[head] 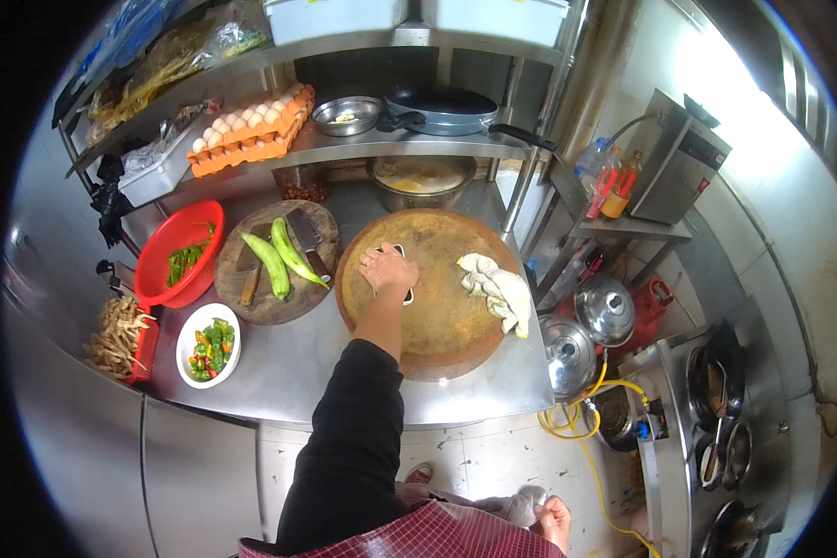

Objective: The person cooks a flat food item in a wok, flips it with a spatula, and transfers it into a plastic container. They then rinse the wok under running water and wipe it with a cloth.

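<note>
My left hand [389, 268] lies palm down over a flat, white-edged object like a phone [409, 298], its fingers reaching past the left edge. Most of that object is hidden beneath the hand. Under both is a large round wooden chopping board [432, 328]. A crumpled whitish cloth [500, 293] rests on the board's right side. Down by the checked apron [418, 533], my right hand [555, 522] has curled fingers; whether it holds anything is not visible. A smaller round board [300, 307] on the left bears two long green vegetables [268, 264] and two cleavers [250, 284].
Left on the steel table stand a red basket [150, 279] of green peppers and a white bowl [187, 342] of cut peppers. The shelf above holds egg trays [251, 132] and a frying pan [439, 125]. Yellow hoses [593, 464] run beside the stove [659, 397].
</note>
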Demonstrator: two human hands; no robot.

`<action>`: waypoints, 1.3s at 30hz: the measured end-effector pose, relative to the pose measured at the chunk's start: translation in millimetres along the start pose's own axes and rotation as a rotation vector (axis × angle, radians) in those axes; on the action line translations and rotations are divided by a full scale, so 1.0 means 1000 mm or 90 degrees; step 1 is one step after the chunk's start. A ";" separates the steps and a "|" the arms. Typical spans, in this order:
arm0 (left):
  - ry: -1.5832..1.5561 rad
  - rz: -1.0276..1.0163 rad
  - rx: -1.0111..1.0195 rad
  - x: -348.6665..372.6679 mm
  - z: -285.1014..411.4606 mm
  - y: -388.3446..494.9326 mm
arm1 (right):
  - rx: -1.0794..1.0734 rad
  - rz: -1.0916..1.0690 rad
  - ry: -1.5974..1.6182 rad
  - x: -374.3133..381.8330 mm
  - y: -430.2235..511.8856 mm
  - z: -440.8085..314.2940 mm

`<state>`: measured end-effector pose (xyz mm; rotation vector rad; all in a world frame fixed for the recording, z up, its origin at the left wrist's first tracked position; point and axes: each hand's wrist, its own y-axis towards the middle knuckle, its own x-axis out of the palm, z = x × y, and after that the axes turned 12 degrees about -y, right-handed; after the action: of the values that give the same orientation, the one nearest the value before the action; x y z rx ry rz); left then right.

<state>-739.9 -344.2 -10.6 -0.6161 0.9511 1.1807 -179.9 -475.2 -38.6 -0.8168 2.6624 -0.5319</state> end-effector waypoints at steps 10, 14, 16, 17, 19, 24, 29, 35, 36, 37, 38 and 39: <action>-0.079 -0.009 -0.066 0.010 0.000 0.014 | -0.243 0.135 0.133 0.014 0.105 -0.105; -0.082 -0.018 -0.041 0.004 0.001 0.010 | -0.256 -0.060 -0.019 0.025 0.138 -0.119; -0.111 -0.010 -0.016 -0.001 -0.006 0.005 | -0.264 -0.047 -0.186 0.029 0.139 -0.098; -0.140 0.015 0.010 -0.004 -0.013 -0.001 | -0.248 -0.024 -0.278 0.028 0.136 -0.083; -0.196 0.093 0.116 -0.008 -0.031 -0.020 | -0.217 -0.013 -0.349 0.017 0.125 -0.046; -0.403 0.188 0.345 -0.015 -0.091 -0.123 | 0.036 0.080 -0.430 -0.020 0.062 0.075; -0.560 -0.100 0.391 0.002 -0.085 -0.256 | 0.302 -0.020 -0.427 -0.046 0.037 0.145; -0.662 -0.427 0.499 0.035 -0.027 -0.335 | 0.184 0.126 -0.408 -0.014 -0.016 0.121; -0.671 -0.447 0.521 0.042 -0.020 -0.341 | 0.188 0.130 -0.396 -0.010 -0.028 0.119; -0.688 -0.488 0.557 0.050 -0.012 -0.349 | 0.176 0.155 -0.375 -0.010 -0.040 0.119; -0.695 -0.543 0.522 0.058 -0.007 -0.355 | 0.219 0.138 -0.403 -0.015 -0.050 0.123; -0.690 -0.600 0.490 0.068 0.001 -0.362 | 0.216 0.120 -0.424 -0.022 -0.061 0.131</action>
<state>-388.6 -416.7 -95.1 0.2453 0.0514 0.1218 -82.9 -543.0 -124.1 -0.5138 1.9427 -0.5277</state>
